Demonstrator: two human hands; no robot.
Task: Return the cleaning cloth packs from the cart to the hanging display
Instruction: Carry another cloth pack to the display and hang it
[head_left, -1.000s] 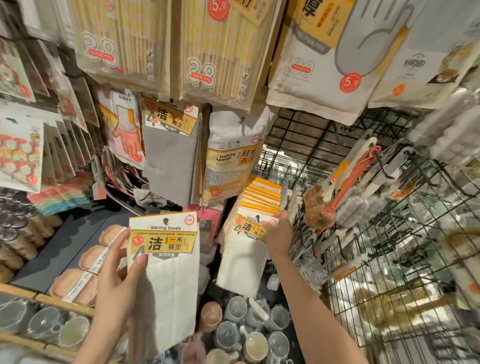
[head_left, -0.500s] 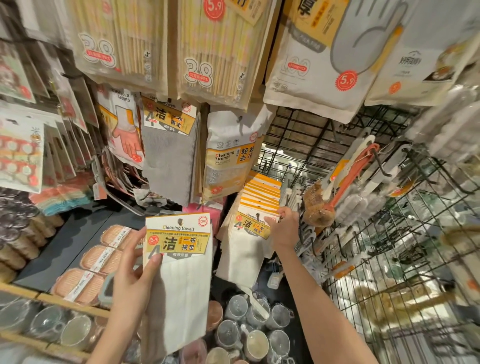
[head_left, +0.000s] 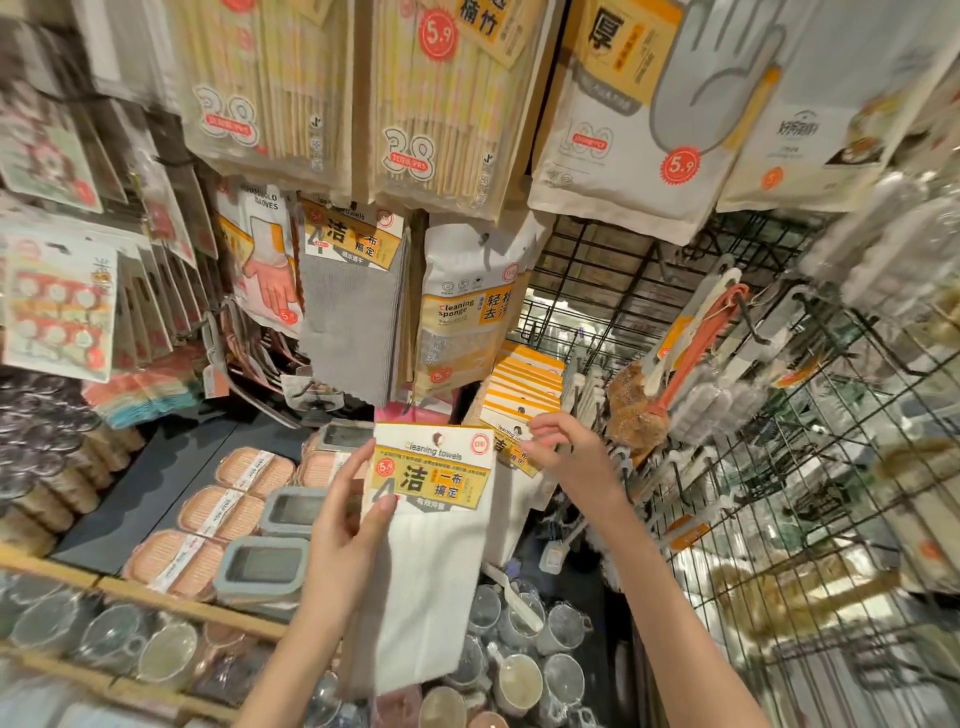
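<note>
We judge the task unfinished: our left hand (head_left: 347, 525) grips the white cloth pack with yellow label (head_left: 434, 525) just before the hanging row of same packs (head_left: 524, 387), while our right hand (head_left: 569, 449), fingers relaxed, touches the front one.

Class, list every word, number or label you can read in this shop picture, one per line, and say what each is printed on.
"Cleaning towels", "5.9", "洁": white towel pack held in the left hand.
"Cleaning sponge": hanging sponge pack.
"38", "5.9": chopstick pack.
"厚", "5.9": grey glove pack.
"HOUSEHOLD GLOVES", partly cut off: pink glove pack.
Smaller print elsewhere is too blurred to read.
</note>
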